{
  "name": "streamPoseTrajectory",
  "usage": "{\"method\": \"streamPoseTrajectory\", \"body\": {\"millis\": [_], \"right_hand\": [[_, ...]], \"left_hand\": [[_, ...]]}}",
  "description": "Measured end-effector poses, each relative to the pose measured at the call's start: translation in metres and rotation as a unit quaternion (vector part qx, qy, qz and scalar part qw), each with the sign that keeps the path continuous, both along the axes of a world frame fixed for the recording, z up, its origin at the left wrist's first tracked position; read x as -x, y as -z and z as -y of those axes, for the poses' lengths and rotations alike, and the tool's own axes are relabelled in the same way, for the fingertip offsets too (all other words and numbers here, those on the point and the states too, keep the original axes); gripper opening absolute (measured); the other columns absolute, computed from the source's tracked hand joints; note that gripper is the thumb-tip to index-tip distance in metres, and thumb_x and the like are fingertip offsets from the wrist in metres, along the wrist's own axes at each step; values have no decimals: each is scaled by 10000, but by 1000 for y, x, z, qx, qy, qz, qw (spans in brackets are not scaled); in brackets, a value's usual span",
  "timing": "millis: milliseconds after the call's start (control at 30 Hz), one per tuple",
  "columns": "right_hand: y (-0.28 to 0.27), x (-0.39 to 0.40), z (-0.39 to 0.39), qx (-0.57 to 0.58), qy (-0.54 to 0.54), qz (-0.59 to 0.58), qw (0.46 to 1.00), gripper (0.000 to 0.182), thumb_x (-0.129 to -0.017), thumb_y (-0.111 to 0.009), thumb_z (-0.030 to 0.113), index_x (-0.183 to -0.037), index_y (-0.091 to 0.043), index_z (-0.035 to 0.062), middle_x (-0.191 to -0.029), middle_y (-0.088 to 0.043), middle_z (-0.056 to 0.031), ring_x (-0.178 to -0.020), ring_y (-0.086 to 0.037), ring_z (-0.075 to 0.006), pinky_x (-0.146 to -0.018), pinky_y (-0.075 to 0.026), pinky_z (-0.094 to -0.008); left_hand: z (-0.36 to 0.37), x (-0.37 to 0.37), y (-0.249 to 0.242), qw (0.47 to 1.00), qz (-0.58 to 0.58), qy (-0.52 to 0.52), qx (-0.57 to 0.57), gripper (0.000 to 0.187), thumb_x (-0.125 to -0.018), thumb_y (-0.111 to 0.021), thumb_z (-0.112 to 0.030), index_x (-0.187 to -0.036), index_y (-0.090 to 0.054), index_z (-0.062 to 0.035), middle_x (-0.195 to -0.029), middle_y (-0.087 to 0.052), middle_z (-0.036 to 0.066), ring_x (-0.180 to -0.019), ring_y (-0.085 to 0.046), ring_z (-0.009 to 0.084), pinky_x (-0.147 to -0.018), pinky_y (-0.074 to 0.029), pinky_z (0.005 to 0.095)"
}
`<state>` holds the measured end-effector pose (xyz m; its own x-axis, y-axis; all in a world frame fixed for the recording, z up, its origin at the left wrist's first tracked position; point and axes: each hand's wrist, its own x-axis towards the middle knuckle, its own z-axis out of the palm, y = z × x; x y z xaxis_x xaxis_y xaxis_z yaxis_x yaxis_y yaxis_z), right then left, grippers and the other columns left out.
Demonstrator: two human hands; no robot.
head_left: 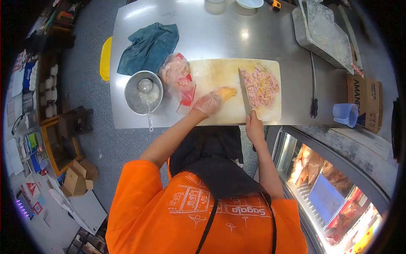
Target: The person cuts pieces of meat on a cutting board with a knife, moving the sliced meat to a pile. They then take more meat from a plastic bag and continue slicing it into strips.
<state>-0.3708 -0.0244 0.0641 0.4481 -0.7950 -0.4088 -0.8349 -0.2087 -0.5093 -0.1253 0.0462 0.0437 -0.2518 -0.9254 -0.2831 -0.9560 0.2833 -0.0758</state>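
Note:
A white cutting board (211, 70) lies on the steel table. My left hand (207, 104), in a clear plastic glove, is closed on a yellowish piece of raw meat (227, 93) near the middle of the board. My right hand (254, 128) grips the handle of a large knife (244, 89) at the board's front edge. The blade points away from me, beside a spread of cut pink and yellowish meat strips (263, 86) on the right. Left of the board is a clear plastic bag (177, 72) with red print, holding more pink meat.
A metal bowl (132, 95) with a ladle (145, 86) stands left of the bag, near a teal cloth (150, 46). On the right are a metal container (323, 40), a long thin rod (314, 84) and a plastic jug (345, 114). A lit display fridge (325, 182) is at my right.

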Motion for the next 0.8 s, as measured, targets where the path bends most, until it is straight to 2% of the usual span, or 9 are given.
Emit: {"method": "streamPoseTrajectory", "body": {"millis": [33, 100, 200, 300, 400, 533, 600, 733, 800], "right_hand": [[1, 5, 0, -3, -5, 14, 1000, 217, -1020, -456, 241, -1110, -465, 43, -805, -630, -324, -765, -603, -542, -676, -447, -618], [1, 15, -1, -9, -8, 26, 1000, 224, -1022, -456, 242, -1120, -471, 42, -816, -634, -321, -771, -607, -539, -674, -448, -616], [-5, 23, -9, 2, -32, 39, 999, 237, -1023, -454, 244, -1150, -480, 46, -809, -640, -306, -763, -615, -525, -671, -453, -611], [-25, 15, -24, -16, -17, -15, 1000, 251, -1024, -447, 251, -1177, -485, 56, -787, -641, -296, -743, -621, -510, -673, -460, -608], [-26, 4, -46, -42, -172, -51, 983, 269, -1029, -435, 264, -1215, -481, 76, -782, -642, -298, -739, -625, -505, -670, -464, -616], [-13, 2, -39, 15, -90, -69, 993, 261, -1028, -438, 256, -1215, -478, 78, -750, -633, -302, -726, -622, -513, -651, -463, -618], [-9, 0, -41, 3, -41, -22, 999, 290, -1022, -471, 239, -1239, -493, 48, -764, -639, -302, -725, -625, -509, -639, -471, -602], [-12, -8, -53, -20, -35, 29, 999, 260, -1025, -446, 240, -1204, -477, 55, -782, -635, -326, -741, -613, -536, -661, -462, -623], [-19, -2, -52, -49, -68, -35, 996, 258, -1022, -457, 231, -1178, -483, 27, -819, -633, -343, -773, -612, -537, -676, -453, -627]], "left_hand": [[-10, 2, 8, 1000, -1, -1, -3, 168, -875, -507, -124, -875, -647, -31, -869, -649, 113, -819, -644, 221, -886, -509, 326], [-37, 8, 19, 982, -168, -77, 36, 154, -838, -533, -147, -831, -608, -12, -822, -610, 151, -791, -624, 273, -719, -524, 378], [-50, 14, 9, 946, -260, -117, 151, 189, -828, -553, -173, -879, -634, -10, -939, -603, 181, -949, -605, 312, -804, -508, 424], [-58, 14, -11, 951, -263, -124, 108, 190, -835, -557, -176, -928, -642, -34, -1086, -594, 226, -1114, -545, 369, -834, -486, 475], [-70, 22, -5, 959, -199, -163, 115, 262, -867, -547, -237, -1044, -664, -82, -1310, -544, 247, -1265, -474, 422, -924, -431, 548], [-80, 26, -3, 966, -156, -174, 107, 373, -906, -521, -335, -1172, -664, -117, -1470, -436, 271, -1375, -395, 434, -1024, -335, 610], [-78, 33, -7, 962, -145, -229, 23, 512, -926, -506, -446, -1352, -590, -174, -1602, -237, 238, -1489, -208, 413, -1150, -187, 623], [-72, 35, -22, 950, -166, -263, -1, 492, -927, -507, -442, -1324, -605, -167, -1607, -223, 241, -1494, -193, 413, -1159, -164, 625], [-71, 36, -28, 947, -172, -270, -15, 483, -918, -523, -424, -1301, -614, -144, -1608, -222, 242, -1495, -193, 406, -1161, -163, 623]]}}
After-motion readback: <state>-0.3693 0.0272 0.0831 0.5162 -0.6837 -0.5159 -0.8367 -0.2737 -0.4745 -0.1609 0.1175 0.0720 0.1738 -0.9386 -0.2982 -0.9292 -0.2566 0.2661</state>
